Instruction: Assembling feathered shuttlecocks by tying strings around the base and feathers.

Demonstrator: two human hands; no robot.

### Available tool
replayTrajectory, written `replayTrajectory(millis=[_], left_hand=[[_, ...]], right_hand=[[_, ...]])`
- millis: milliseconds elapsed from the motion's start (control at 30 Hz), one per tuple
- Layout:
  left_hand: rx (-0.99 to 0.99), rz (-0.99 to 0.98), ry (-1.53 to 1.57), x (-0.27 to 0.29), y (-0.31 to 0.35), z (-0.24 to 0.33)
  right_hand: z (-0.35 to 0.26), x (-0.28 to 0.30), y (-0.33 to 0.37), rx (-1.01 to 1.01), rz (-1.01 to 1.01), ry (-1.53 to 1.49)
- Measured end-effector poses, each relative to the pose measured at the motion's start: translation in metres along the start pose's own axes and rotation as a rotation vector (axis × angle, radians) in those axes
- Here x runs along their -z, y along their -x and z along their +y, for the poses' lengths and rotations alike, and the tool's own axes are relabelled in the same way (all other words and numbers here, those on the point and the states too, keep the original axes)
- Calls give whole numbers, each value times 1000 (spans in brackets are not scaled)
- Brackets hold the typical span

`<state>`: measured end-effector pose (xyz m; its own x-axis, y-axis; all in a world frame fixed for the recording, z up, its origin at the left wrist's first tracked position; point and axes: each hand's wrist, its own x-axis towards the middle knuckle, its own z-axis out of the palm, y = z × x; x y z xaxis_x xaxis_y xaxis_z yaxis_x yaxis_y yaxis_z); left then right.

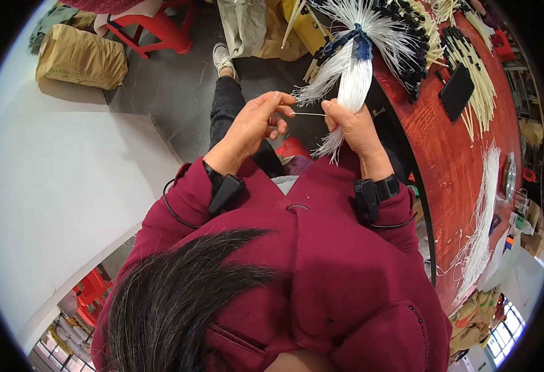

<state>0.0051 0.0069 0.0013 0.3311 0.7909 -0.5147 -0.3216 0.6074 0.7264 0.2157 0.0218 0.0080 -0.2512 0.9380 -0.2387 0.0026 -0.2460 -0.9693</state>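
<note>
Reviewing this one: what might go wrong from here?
The thin white strand stretched between the left hand and right hand could slip or snap. The white strand bundle has loose, splayed ends that might tangle. The black smartphone appears to rest partly on pale sticks, so disturbing them might shift it.

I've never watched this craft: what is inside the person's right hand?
The right hand holds a bundle of white strands; loose ends poke out beneath its thumb. One thin strand stretches between that thumb and the left hand. Whatever the closed fingers cover cannot be seen.
</note>
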Motion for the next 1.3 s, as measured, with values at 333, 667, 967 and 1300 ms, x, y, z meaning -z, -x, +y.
replayTrajectory(millis=[333, 667, 967, 1300], left_hand=[[125, -241, 13, 12, 3, -4], [103, -328, 111, 29, 10, -5], [33, -63, -24, 0, 28, 18], [-36, -192, -336, 10, 28, 10]], right_hand=[[2, 3, -1, -13, -45, -47], [-8, -1, 4, -22, -90, -180], [0, 2, 3, -29, -62, -218], [4, 1, 1, -13, -86, -213]])
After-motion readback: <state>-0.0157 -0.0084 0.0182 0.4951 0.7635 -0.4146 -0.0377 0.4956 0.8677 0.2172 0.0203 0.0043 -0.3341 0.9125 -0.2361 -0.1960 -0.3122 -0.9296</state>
